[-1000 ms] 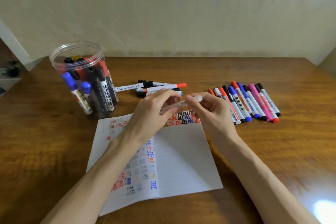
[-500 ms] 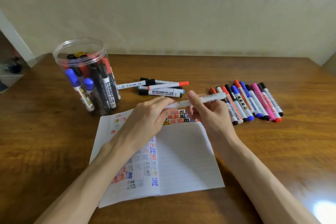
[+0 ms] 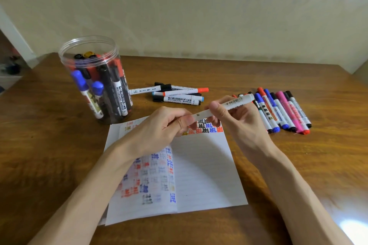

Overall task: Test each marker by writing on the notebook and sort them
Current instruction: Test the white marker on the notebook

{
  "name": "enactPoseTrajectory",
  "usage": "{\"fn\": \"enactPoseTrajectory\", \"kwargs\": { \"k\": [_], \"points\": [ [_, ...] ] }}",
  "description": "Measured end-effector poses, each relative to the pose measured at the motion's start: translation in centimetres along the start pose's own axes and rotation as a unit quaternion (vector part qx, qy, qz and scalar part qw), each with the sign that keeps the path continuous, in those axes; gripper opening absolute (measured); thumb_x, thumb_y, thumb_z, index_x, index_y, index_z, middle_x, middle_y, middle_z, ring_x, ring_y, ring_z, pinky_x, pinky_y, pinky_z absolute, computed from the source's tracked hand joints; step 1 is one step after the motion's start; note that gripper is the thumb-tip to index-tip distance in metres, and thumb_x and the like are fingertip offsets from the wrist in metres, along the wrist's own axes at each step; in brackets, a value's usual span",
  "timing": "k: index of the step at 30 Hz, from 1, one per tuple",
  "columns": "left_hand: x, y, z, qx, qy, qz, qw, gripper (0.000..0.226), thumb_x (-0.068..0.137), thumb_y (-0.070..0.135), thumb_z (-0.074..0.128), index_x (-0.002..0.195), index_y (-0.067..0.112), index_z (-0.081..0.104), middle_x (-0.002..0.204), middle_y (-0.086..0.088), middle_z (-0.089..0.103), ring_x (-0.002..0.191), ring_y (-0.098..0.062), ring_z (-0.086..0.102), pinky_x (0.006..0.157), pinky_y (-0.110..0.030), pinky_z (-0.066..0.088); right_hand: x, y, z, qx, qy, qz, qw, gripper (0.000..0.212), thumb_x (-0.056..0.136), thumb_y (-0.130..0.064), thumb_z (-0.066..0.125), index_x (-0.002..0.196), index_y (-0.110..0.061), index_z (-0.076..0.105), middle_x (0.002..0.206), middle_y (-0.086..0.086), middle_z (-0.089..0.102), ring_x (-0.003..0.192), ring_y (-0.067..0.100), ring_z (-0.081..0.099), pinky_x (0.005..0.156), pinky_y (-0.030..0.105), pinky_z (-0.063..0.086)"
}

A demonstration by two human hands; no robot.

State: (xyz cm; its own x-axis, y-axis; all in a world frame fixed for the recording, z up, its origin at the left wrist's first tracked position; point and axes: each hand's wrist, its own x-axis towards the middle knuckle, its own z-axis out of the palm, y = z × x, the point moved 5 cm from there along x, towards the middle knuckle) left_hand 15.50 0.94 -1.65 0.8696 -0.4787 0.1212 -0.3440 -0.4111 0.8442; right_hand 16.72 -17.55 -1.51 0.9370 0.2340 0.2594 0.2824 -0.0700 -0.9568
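- white marker point(image 3: 231, 104) tilted in the air over the far edge of notebook point(image 3: 201, 167)
- right hand point(image 3: 239, 121) curled round its barrel
- left hand point(image 3: 165, 127) pinches its lower end
- row of markers point(image 3: 282, 111) right of notebook, jar point(image 3: 95, 77) to the left

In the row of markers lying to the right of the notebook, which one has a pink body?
The pink marker, near the row's right end: its barrel is pink, while the others have white barrels.

Glossy wood table point(image 3: 258, 69), clear plastic jar point(image 3: 89, 49), matt paper notebook point(image 3: 203, 175).
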Motion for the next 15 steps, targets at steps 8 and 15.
{"fn": "enactPoseTrajectory", "kwargs": {
  "k": [8, 15],
  "points": [
    [-2.3, -2.9, -4.8, 0.034, 0.085, -0.055, 0.994, 0.027, 0.106, 0.041, 0.046, 0.096, 0.028, 0.068, 0.066, 0.007, 0.058, 0.065, -0.002, 0.058, 0.075, -0.029, 0.05, 0.1, 0.4, -6.1, 0.095, 0.183, 0.014, 0.978, 0.038, 0.107, -0.031, 0.059, 0.076, -0.01, 0.066, 0.065, 0.005, 0.055, 0.07, 0.025, 0.053, 0.072, 0.035, 0.04],
    [-3.1, -2.7, -2.6, 0.193, 0.001, -0.11, 0.975, 0.016, 0.103, 0.049, 0.047, 0.101, 0.041, 0.061, 0.108, 0.031, 0.062, 0.102, 0.009, 0.06, 0.078, -0.017, 0.049, 0.1, 1.9, -1.7, 0.096, 0.108, 0.089, 0.985, 0.031, 0.096, -0.034, 0.072, 0.099, -0.003, 0.076, 0.084, 0.017, 0.072, 0.079, 0.026, 0.069, 0.077, 0.035, 0.059]
  ]
}}
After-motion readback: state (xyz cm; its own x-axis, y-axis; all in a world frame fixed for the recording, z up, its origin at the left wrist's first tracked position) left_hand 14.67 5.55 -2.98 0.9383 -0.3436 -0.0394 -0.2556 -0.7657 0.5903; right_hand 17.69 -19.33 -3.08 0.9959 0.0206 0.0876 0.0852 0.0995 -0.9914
